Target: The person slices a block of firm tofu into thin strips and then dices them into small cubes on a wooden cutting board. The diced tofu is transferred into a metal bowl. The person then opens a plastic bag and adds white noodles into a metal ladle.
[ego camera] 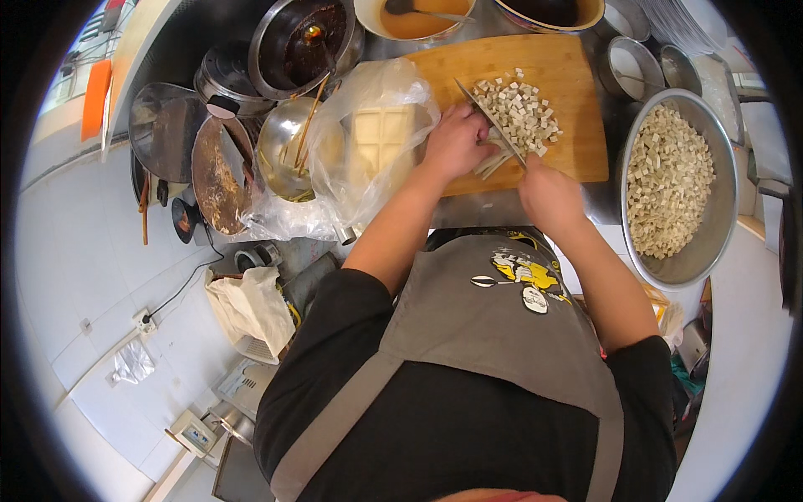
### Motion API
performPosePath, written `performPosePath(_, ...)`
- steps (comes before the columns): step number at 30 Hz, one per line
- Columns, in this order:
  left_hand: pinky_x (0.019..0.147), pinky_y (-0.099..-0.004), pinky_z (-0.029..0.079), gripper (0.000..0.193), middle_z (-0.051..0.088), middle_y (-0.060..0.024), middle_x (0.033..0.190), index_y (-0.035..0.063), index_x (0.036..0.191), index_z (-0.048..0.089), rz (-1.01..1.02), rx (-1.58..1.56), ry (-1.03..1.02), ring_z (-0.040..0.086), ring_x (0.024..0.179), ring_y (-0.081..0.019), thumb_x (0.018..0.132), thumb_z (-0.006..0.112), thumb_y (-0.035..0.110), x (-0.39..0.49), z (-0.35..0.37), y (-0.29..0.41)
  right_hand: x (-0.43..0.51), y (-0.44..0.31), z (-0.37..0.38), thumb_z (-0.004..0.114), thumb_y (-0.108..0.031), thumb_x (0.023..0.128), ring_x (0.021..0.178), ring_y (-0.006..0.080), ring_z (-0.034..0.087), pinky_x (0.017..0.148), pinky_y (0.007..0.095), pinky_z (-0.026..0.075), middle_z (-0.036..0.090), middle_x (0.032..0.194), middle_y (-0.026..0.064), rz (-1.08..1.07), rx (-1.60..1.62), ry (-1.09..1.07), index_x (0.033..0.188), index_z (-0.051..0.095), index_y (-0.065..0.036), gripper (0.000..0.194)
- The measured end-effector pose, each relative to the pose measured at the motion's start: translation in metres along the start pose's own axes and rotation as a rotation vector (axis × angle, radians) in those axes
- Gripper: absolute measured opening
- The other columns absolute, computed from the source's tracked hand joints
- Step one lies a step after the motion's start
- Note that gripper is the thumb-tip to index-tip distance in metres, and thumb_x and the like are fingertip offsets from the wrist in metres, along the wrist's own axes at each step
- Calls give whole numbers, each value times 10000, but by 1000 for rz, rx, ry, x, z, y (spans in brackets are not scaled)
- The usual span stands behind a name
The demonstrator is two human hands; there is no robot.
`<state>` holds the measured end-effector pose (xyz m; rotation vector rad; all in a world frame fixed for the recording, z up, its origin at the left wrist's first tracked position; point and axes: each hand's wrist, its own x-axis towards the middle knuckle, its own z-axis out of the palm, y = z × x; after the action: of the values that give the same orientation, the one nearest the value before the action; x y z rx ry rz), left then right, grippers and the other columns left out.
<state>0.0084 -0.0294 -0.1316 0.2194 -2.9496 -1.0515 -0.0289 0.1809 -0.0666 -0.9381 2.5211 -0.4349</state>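
My right hand [552, 193] grips the handle of a kitchen knife [491, 120], its blade slanting up and left across the wooden cutting board [580, 125]. Against the blade's left side, my left hand [457, 141] presses with bent fingers on pale strips [492, 164], which look like tofu. Small pale cubes [517, 110] lie heaped to the right of the blade. Left of the board, a clear plastic bag [401, 81] lies around a scored block of what looks like tofu [381, 135]. A large metal bowl [731, 188] at the right holds many such cubes [668, 182].
Behind the board stand a bowl of orange liquid [423, 22] and a bowl of dark liquid [549, 12]. Small metal containers [633, 69] sit at the back right. At the left are a pot with dark paste [266, 59] and a metal bowl with chopsticks [276, 135].
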Motion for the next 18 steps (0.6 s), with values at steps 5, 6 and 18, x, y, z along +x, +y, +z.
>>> performPosePath(5,892,-447,486,381,598,-123,1030,88,875,640,1,-3,30,568,1051,-362,665,896,276,-7,-3,5,4,12,28,556,-188,909,676,420,690,628,524,553,691,727,227,1,-22,52,1007,543,-19,196)
performPosePath(6,913,-449,483,405,599,-131,1062,89,919,653,1,-7,39,566,1069,-368,663,900,282,-7,-4,7,4,14,30,551,-192,914,671,419,688,627,525,551,689,724,226,21,-32,63,1008,543,-22,194)
performPosePath(18,1191,-481,269,1199,320,-273,1573,-89,1536,223,-183,368,10,343,1433,-399,703,841,513,-35,21,23,7,19,23,529,-210,938,703,427,687,681,525,552,695,742,219,28,-16,36,1030,546,-20,212)
